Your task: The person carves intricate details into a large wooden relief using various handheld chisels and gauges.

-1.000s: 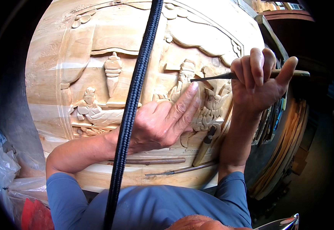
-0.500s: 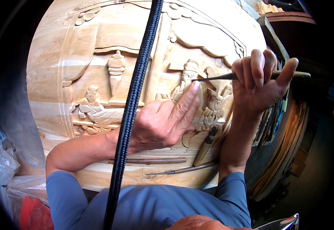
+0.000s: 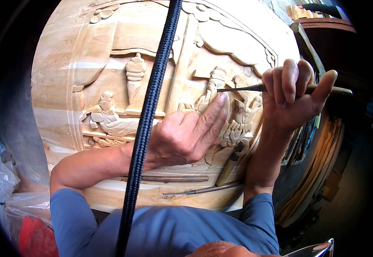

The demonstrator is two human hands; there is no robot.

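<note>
A pale wooden relief panel spreads out before me, carved with figures, drapery and scrolled borders. My right hand is closed round a slim carving chisel, held nearly level, its blade pointing left. The blade's tip meets a carved standing figure right of the middle. My left hand rests on the carving with index and middle fingers stretched out, the index fingertip just under the chisel's tip; its thumb is mostly hidden. Below lie a chisel with a pale wooden handle, a thin dark-handled chisel and a brown rod-like tool.
A black braided cable hangs across the view, covering part of the panel and my left forearm. Many tools lie in a row at the right, beside curved wooden boards. Clear plastic bags and something red are at the lower left.
The panel sits slightly further right in the view, and both hands and the chisel shift a little with it. Their grip and the chisel's contact with the figure look the same.
</note>
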